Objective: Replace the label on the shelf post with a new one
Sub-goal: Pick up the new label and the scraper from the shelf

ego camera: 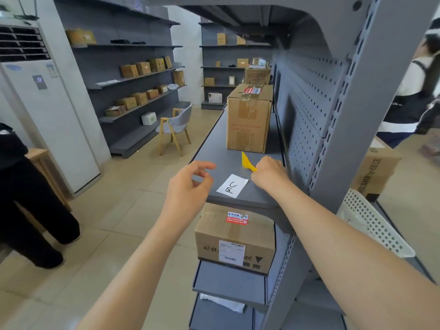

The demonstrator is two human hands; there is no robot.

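My right hand [270,172] is curled shut around the handle end of a yellow scraper [247,163], whose flat blade sticks up and away from my knuckles toward the tall cardboard box [248,117] farther along the shelf. My left hand [190,184] hangs in the air over the front edge of the grey shelf [214,144], fingers loosely bent with thumb and forefinger close together; it grips nothing that I can see.

I take the white label [232,186] as my landmark. It lies flat on the shelf, a slip of paper with hand-drawn black marks, free of both hands. My right hand sits just beside its far right corner, not quite on it. My left hand is just to the left of it, off the shelf edge. The scraper is beyond the label, between it and the tall box. The shelf post [371,96], a grey upright with rows of slots, stands to the right of the label, past my right forearm; I cannot make out any label on the part of it that shows. Below the label, on the next shelf down, rests a smaller taped box [234,239] with a red sticker and a printed shipping slip. A white perforated basket [373,225] hangs right of the post
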